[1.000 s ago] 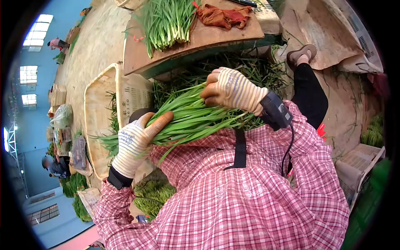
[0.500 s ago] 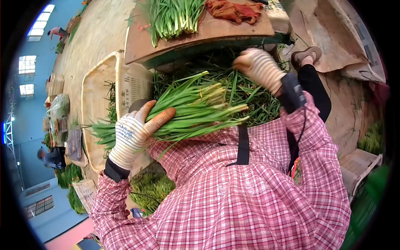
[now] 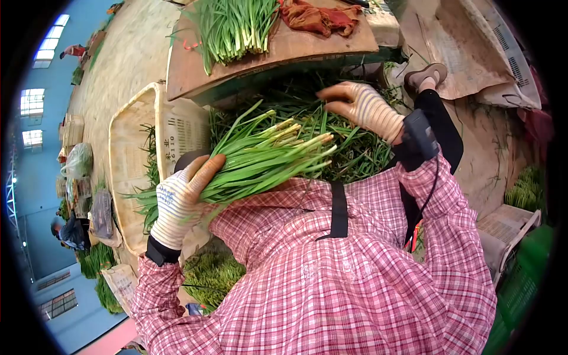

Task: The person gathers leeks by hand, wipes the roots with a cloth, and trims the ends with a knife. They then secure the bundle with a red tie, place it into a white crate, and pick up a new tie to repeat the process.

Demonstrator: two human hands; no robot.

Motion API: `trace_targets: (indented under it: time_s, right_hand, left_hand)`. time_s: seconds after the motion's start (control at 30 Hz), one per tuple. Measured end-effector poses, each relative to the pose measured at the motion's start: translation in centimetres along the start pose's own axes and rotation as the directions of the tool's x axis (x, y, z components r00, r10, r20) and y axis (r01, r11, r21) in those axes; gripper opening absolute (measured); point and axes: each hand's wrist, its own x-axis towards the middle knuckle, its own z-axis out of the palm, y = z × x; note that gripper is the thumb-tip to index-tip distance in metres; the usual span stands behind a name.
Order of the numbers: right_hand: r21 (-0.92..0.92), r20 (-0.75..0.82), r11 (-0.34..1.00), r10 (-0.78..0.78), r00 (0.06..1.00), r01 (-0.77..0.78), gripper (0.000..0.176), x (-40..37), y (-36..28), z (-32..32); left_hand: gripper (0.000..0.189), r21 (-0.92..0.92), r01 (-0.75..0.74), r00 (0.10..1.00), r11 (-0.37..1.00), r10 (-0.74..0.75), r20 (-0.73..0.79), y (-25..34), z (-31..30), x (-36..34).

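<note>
My left hand (image 3: 184, 198), in a striped glove with brownish fingertips, is closed round a bunch of garlic chives (image 3: 260, 155). Their pale cut ends point right and their green leaf tips hang out to the left. My right hand (image 3: 361, 109), gloved the same way, is apart from the bunch, above a heap of loose green leaves (image 3: 361, 151). Its thumb and fingers are parted and I see nothing between them. More chives (image 3: 236, 32) lie on the brown board (image 3: 331, 47) in front of me, beside a crumpled orange-red cloth (image 3: 322, 16).
A cream plastic crate (image 3: 136, 118) with some leaves in it stands at the left. Chives (image 3: 213, 275) sit low beside my left arm. At the right are a sandalled foot (image 3: 427, 76), a grey crate (image 3: 509, 228) and a green crate (image 3: 526, 290). Another person (image 3: 72, 231) is far left.
My right hand has moved slightly left and down, and its fingers now show more clearly apart. The chives in my left hand have shifted a little left. The whole view has shifted slightly.
</note>
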Motion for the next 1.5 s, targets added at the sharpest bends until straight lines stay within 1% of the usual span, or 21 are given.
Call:
trace_targets:
  time_s: [0.03,0.1,0.13,0.27,0.37,0.43,0.57,0.6,0.63,0.7,0.73,0.77,0.9,0.97,1.0,1.07,1.17,1.23,1.3,1.4,1.5]
  right_hand:
    - [0.242,-0.146,0.954,-0.144,0.979,0.176,0.038,-0.1,-0.6,1.6]
    - [0.566,0.089,0.823,-0.123,0.988,0.052,0.04,-0.6,-3.0,2.6]
    - [0.551,0.259,0.826,-0.034,0.965,-0.119,0.034,-0.6,-2.6,2.9]
    - [0.532,-0.041,0.808,0.325,0.945,-0.255,0.027,-1.4,2.6,0.5]
    - [0.293,-0.393,0.953,0.042,0.919,0.082,0.031,0.7,5.7,-2.0]
    - [-0.468,-0.603,0.884,-0.314,0.733,-0.007,0.041,3.4,1.0,-5.4]
    - [-0.71,-0.621,0.618,-0.324,0.714,-0.337,0.048,10.6,-1.4,-7.4]
    - [-0.759,-0.465,0.576,-0.152,0.872,-0.304,0.049,12.3,0.5,-7.8]
    - [-0.634,-0.425,0.765,-0.222,0.878,-0.113,0.042,13.8,2.9,-8.6]
    - [-0.042,-0.505,0.984,0.127,0.854,-0.171,0.044,12.8,1.6,-9.8]
    - [0.494,-0.381,0.869,0.224,0.897,-0.007,0.035,11.0,0.3,-10.5]
    - [0.655,-0.479,0.729,0.195,0.856,0.201,0.028,9.7,-1.2,-10.0]
    - [0.666,-0.209,0.72,-0.071,0.975,0.195,0.046,2.7,-7.9,-10.1]
    - [0.437,-0.21,0.785,-0.385,0.899,0.439,0.065,4.2,-7.0,-6.3]
    - [0.515,0.016,0.82,-0.3,0.954,0.25,0.06,3.6,-8.2,-5.4]
    - [0.543,0.154,0.816,-0.327,0.932,0.196,0.042,4.0,-7.2,-1.9]
    - [0.546,0.135,0.829,0.053,0.989,-0.119,0.027,1.5,-6.9,-2.3]
    - [0.488,-0.079,0.873,0.021,0.997,0.02,0.025,1.2,-4.2,-1.7]
    - [0.728,-0.192,0.685,0.185,0.964,0.014,0.031,0.8,0.6,-1.7]
    - [0.963,-0.1,0.251,0.016,0.995,0.093,0.075,-1.2,-0.8,-2.6]
    - [0.788,0.138,0.611,-0.062,0.988,-0.072,0.063,-1.2,-1.5,0.4]
  left_hand:
    - [0.058,0.026,-0.018,0.999,1.0,0.018,-0.027,-0.1,0.4,0.1]
    - [0.059,0.056,-0.053,0.997,0.997,0.056,-0.047,0.1,0.5,0.8]
    - [0.06,0.036,-0.056,0.997,0.998,0.058,-0.051,0.3,0.4,1.0]
    - [0.058,-0.285,0.119,0.992,0.951,-0.123,0.004,-0.4,0.1,-0.5]
    - [0.059,-0.588,0.459,0.887,0.666,-0.384,0.258,-0.1,-0.7,-0.2]
    - [0.061,-0.445,0.339,0.938,0.829,-0.26,0.23,-1.0,0.2,0.0]
    - [0.066,-0.75,0.655,0.711,0.096,-0.414,0.568,0.7,-0.4,0.3]
    - [0.066,-0.763,0.645,0.704,0.033,-0.413,0.578,0.9,-0.3,0.4]
    - [0.066,-0.773,0.634,0.699,-0.03,-0.407,0.588,0.9,-0.3,0.4]
    - [0.065,-0.792,0.602,0.71,-0.106,-0.383,0.591,0.6,0.0,0.4]
    - [0.065,-0.796,0.587,0.714,-0.149,-0.37,0.595,0.5,0.4,0.2]
    - [0.066,-0.795,0.586,0.707,-0.157,-0.379,0.597,0.5,0.8,0.1]
    - [0.067,-0.783,0.62,0.724,-0.048,-0.35,0.594,0.1,2.3,1.0]
    - [0.07,-0.779,0.614,0.772,0.131,-0.308,0.557,0.6,2.8,1.7]
    - [0.066,-0.74,0.595,0.803,0.314,-0.251,0.54,0.3,2.7,2.0]
    - [0.064,-0.733,0.629,0.777,0.259,-0.248,0.579,0.4,2.5,1.7]
    - [0.067,-0.723,0.656,0.754,0.216,-0.236,0.613,1.4,1.5,0.5]
    - [0.069,-0.714,0.665,0.746,0.221,-0.254,0.616,2.3,1.2,-0.2]
    - [0.076,-0.66,0.749,0.626,-0.05,-0.27,0.731,2.4,1.4,-1.9]
    - [0.075,-0.677,0.729,0.628,-0.098,-0.297,0.719,3.9,0.6,-1.6]
    - [0.07,-0.649,0.757,0.635,0.08,-0.327,0.7,3.5,1.4,-0.2]
